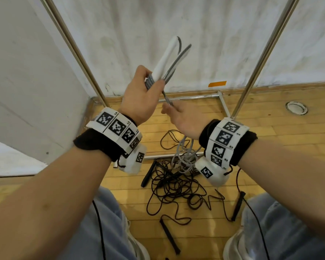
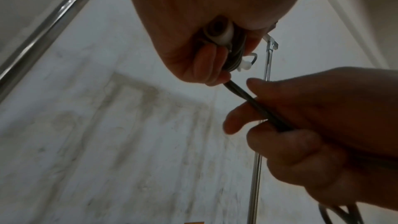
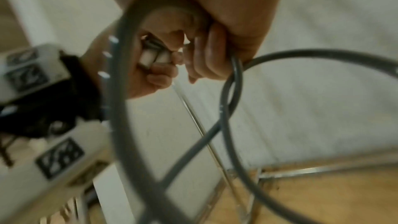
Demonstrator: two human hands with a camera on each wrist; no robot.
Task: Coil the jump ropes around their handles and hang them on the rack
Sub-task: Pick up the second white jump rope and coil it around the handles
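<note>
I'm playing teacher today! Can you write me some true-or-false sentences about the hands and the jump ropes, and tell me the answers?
1. The left hand grips white handles wrapped with grey rope. True.
2. The right hand is empty. False: it holds the grey rope.
3. Black ropes lie tangled on the wooden floor. True.
4. The black ropes already hang on the rack. False: they are on the floor.
5. The handles in the left hand are black. False: they are white.
</note>
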